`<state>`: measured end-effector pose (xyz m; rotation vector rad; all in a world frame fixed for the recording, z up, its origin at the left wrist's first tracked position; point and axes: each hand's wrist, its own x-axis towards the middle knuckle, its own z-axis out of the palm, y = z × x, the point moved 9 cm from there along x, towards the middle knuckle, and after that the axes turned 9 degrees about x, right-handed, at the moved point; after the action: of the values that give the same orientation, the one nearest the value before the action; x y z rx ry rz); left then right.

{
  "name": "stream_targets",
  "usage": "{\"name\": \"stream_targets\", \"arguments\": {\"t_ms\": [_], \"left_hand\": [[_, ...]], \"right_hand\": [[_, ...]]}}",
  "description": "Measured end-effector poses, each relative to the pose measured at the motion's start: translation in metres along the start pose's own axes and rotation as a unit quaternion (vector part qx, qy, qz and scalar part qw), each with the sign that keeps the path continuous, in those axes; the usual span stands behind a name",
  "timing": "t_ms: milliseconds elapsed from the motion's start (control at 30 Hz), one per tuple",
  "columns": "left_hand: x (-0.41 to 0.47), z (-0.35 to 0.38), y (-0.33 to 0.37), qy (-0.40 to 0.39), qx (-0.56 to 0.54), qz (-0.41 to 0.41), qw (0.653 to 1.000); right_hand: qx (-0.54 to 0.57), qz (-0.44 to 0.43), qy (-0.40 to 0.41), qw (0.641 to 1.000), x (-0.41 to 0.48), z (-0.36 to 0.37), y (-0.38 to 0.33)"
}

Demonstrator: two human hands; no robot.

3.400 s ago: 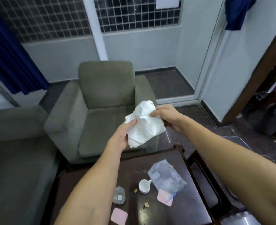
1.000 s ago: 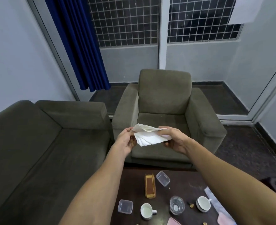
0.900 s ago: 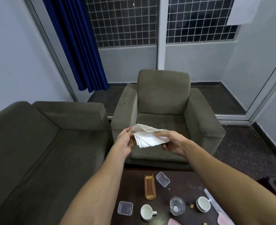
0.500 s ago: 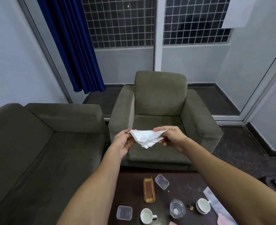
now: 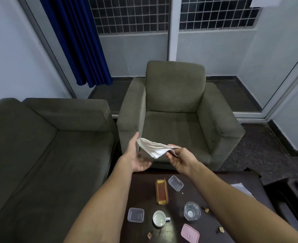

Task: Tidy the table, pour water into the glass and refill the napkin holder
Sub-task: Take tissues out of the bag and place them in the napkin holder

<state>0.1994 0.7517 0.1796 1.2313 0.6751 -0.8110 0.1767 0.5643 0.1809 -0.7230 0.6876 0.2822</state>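
- Above the far edge of the table [image 5: 220,179], a fanned stack of white napkins [image 5: 154,149] is held in the air, over the front of the armchair's seat.
- Half a second ago both hands pinched the stack; now the left hand [image 5: 137,161] has been opened, palm up and fingers spread loosely, with only the thumb side touching the stack's 9 o'clock corner.
- The right hand [image 5: 180,159] is closed in a pinch on the 3 o'clock end, so the stack is carried by it alone.
- The release is judged to mean the napkins have been squared and are ready to be lowered into the napkin holder [image 5: 161,192], which stands without napkins at 6 o'clock from the stack.
- On the dark table, a clear lid [image 5: 175,183] lies just at 2 o'clock of the holder, a clear tub [image 5: 135,215] at 7 o'clock, a white cup [image 5: 159,218] at 6 o'clock and the glass [image 5: 192,210] at 4 o'clock.
- Scattered crumbs [image 5: 206,210] and a pink lid [image 5: 190,233] are seen near the front edge, so tidying is judged unfinished.
- Beyond, a grey armchair [image 5: 175,95] is set at 12 o'clock, a sofa [image 5: 39,137] at 9 o'clock and a blue curtain [image 5: 78,41] at 11 o'clock beside grilled windows.
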Motion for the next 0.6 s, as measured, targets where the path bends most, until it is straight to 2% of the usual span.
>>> {"name": "stream_targets", "arguments": {"t_ms": [67, 133, 367, 600], "left_hand": [[-0.003, 0.013, 0.002, -0.051, 0.007, 0.004, 0.999], [-0.006, 0.02, 0.009, -0.06, 0.031, 0.023, 0.997], [0.006, 0.005, 0.027, 0.053, 0.227, 0.028, 0.972], [0.032, 0.0, 0.024, 0.11, 0.335, 0.045, 0.935]], "right_hand": [[0.008, -0.002, 0.005, 1.0, 0.001, 0.004, 0.005], [0.005, -0.004, 0.006, 1.0, 0.003, 0.008, 0.011], [-0.051, 0.015, 0.007, 0.999, 0.003, -0.002, 0.04], [-0.023, 0.073, 0.013, 0.997, 0.002, -0.035, 0.071]]}}
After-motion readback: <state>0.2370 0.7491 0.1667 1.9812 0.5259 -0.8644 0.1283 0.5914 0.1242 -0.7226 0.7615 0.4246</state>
